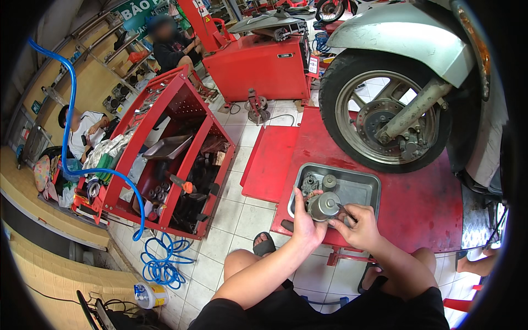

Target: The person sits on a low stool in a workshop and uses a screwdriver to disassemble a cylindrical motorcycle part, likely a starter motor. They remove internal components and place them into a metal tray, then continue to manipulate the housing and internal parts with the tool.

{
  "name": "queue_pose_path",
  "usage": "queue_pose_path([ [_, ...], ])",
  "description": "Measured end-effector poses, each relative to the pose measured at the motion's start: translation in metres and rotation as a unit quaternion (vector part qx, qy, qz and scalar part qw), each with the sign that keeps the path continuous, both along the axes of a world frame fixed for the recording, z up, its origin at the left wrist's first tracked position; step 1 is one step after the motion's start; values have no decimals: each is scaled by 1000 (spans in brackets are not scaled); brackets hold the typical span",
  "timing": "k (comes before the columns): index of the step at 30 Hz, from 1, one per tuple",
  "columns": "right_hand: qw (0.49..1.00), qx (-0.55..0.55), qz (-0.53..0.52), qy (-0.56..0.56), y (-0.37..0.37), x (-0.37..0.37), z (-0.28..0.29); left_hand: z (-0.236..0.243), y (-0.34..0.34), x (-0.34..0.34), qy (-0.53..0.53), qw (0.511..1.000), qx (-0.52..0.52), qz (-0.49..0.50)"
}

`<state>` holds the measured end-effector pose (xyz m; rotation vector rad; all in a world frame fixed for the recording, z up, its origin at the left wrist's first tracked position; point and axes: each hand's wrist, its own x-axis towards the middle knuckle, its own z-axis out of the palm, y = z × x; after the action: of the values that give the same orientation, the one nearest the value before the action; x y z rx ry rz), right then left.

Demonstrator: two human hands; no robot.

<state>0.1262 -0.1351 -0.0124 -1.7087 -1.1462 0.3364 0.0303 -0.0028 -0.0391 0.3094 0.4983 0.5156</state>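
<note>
My left hand (pixel 309 223) is wrapped around a grey metal engine part with a round, smooth cap (pixel 325 205), held just above the near edge of a metal tray (pixel 374 190). Close against the part's right side is my right hand (pixel 356 225), its fingers pinched around something thin and dark that I cannot make out. In the tray's far left lie a small metal cylinder (pixel 329 182) and another metal part (pixel 310 182). A short dark handle-like piece (pixel 287 225) shows at the red platform's edge, left of my left hand.
The red platform (pixel 418 214) carries the tray and a scooter's front wheel (pixel 385 115). At left stands a red tool cart (pixel 187 132); a blue air hose (pixel 162 261) coils on the tiles beside a white bucket (pixel 149 295). Two people sit farther back; another person's foot (pixel 476 264) shows at right.
</note>
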Motion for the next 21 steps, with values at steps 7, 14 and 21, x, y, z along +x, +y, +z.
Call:
queue_pose_path([
  [7, 1000, -27, 8, 0, 0, 2, 5, 10, -5, 1, 46, 999, -7, 13],
  [14, 1000, -13, 4, -7, 0, 3, -1, 2, -3, 1, 25, 1000, 10, -10],
  [21, 1000, -23, 10, -11, -1, 1, 4, 0, -1, 0, 8, 1000, 8, -7],
])
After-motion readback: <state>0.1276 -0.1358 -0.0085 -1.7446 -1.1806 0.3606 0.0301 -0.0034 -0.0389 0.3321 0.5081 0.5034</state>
